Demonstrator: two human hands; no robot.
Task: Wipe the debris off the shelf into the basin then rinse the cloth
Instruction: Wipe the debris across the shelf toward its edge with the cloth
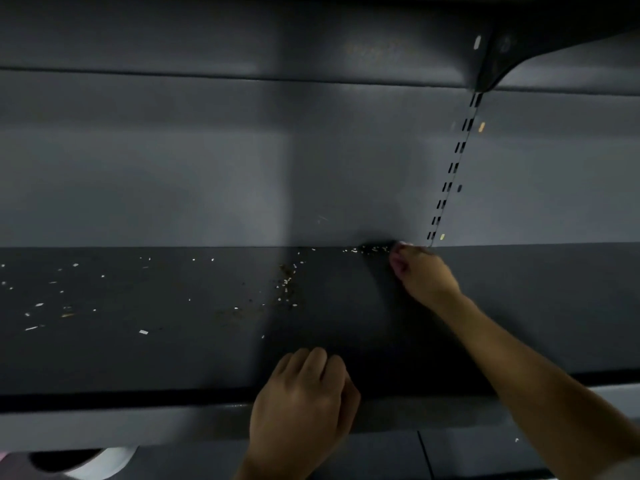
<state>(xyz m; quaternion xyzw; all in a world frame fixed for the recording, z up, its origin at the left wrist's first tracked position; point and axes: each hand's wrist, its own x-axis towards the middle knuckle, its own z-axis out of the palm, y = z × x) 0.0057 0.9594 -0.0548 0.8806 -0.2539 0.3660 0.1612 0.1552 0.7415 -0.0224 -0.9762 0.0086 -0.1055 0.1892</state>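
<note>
A dark grey shelf (pixel 173 358) runs across the view, strewn with pale crumbs and flakes (pixel 287 282), thickest at the left and near the middle back. My right hand (pixel 420 271) reaches to the shelf's back corner, closed on a small pinkish cloth (pixel 398 259) that barely shows past the fingers, right beside a line of crumbs (pixel 370 250) along the back wall. My left hand (pixel 304 403) rests curled over the shelf's front edge. A white rounded basin (pixel 104 462) shows at the bottom left, below the shelf.
A grey back panel (pixel 207 168) rises behind the shelf, with a slotted upright (pixel 450 174) at the right. Another shelf and its bracket (pixel 498 60) hang overhead at the top right. The shelf's front lip (pixel 104 420) runs along the bottom.
</note>
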